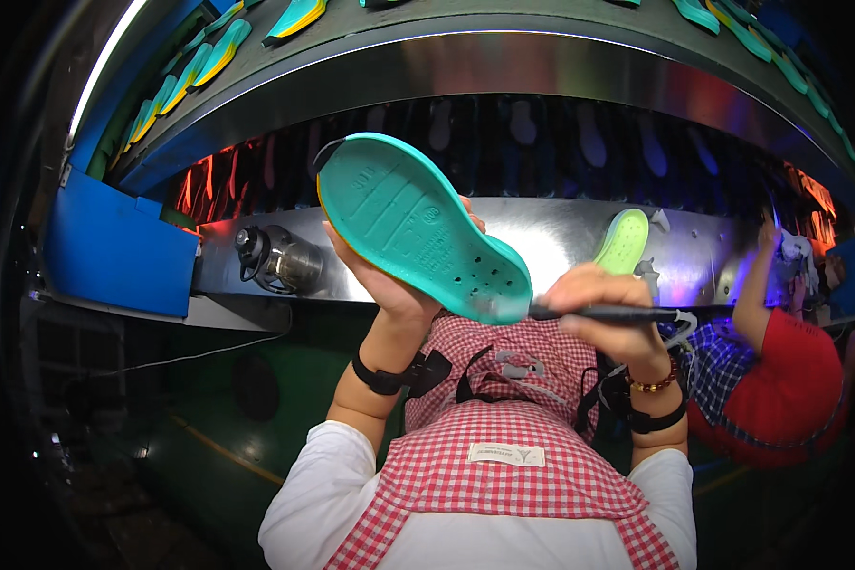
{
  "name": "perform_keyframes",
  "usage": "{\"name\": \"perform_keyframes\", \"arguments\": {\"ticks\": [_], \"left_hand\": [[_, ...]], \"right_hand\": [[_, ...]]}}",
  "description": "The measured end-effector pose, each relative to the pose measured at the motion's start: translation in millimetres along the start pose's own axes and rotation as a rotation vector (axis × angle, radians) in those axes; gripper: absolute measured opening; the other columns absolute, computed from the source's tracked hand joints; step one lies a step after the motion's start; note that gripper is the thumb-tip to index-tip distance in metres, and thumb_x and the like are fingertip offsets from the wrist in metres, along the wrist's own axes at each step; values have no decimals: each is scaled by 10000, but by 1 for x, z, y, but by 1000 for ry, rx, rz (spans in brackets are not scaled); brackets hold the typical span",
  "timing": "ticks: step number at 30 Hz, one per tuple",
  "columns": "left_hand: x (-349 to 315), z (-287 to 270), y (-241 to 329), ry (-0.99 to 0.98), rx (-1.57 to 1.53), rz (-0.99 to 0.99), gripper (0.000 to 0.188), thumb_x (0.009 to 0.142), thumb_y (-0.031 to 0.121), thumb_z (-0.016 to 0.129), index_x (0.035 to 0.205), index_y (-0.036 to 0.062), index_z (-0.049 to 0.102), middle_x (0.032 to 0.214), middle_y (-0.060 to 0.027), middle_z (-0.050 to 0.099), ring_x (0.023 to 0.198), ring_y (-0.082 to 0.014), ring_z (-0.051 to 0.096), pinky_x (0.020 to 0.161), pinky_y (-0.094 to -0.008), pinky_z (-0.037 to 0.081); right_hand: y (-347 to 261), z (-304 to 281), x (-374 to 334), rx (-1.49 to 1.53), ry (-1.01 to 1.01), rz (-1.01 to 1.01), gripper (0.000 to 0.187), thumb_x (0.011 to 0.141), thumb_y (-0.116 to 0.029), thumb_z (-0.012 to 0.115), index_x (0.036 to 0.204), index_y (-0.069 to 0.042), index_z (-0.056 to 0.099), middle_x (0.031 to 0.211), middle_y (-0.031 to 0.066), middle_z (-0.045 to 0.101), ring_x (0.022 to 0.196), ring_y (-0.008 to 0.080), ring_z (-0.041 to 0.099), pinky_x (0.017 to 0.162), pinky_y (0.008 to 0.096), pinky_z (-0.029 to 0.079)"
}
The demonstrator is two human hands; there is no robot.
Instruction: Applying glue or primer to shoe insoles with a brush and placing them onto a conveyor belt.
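My left hand (387,282) grips a teal shoe sole (399,214) from beneath, its fingers wrapped round the edges. The sole is tilted with its broad, hole-dotted end toward my right, and a thin yellow line runs along its left edge. My right hand (606,302) is closed round a black-handled brush (627,313). The brush's pale, motion-blurred tip lies against the holed end of the sole. Just beyond my right hand, a lime-green sole (625,237) rests on the metal ledge.
A dark-lidded drink bottle (285,256) stands on the metal ledge (532,228) at left. Above runs a conveyor (475,21) carrying several teal-and-yellow soles (223,52). A blue box (114,252) is at far left. A co-worker in red (793,370) works close on the right.
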State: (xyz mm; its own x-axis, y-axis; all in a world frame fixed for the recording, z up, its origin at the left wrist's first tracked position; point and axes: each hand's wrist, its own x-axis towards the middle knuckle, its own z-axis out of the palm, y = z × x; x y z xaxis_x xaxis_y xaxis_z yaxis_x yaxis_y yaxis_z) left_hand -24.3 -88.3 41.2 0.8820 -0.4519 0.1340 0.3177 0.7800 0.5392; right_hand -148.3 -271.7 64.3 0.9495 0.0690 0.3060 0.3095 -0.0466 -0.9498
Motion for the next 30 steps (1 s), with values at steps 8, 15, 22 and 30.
{"name": "perform_keyframes", "arguments": {"ticks": [8,15,22,30], "left_hand": [[2,4,6,-11,-89,-59,897,750,766,230,1236,34,413,1107,-222,517,941,-340,549,818,-458,453],[-22,20,-18,-11,-300,-229,730,848,611,298,1323,58,327,1215,-231,449,1067,-348,499,863,-499,443],[-17,-11,-15,-117,-21,-349,538,896,436,336,1250,35,400,1122,-188,532,968,-308,571,792,-442,502],[-9,-15,5,-204,-67,-790,429,900,308,389,1188,0,467,1030,-142,594,899,-200,602,784,-307,492]], "right_hand": [[3,-1,3,225,-8,134,208,700,30,660,907,9,647,957,140,638,978,238,567,884,346,438],[-2,28,7,821,237,275,237,753,23,632,986,40,591,961,186,623,963,227,593,865,321,471],[-27,6,14,-85,-113,48,205,709,35,661,911,4,645,896,149,658,856,227,646,773,292,508],[-37,-10,18,-100,-435,36,209,686,63,665,887,10,647,924,164,651,870,263,643,774,301,505]]}}
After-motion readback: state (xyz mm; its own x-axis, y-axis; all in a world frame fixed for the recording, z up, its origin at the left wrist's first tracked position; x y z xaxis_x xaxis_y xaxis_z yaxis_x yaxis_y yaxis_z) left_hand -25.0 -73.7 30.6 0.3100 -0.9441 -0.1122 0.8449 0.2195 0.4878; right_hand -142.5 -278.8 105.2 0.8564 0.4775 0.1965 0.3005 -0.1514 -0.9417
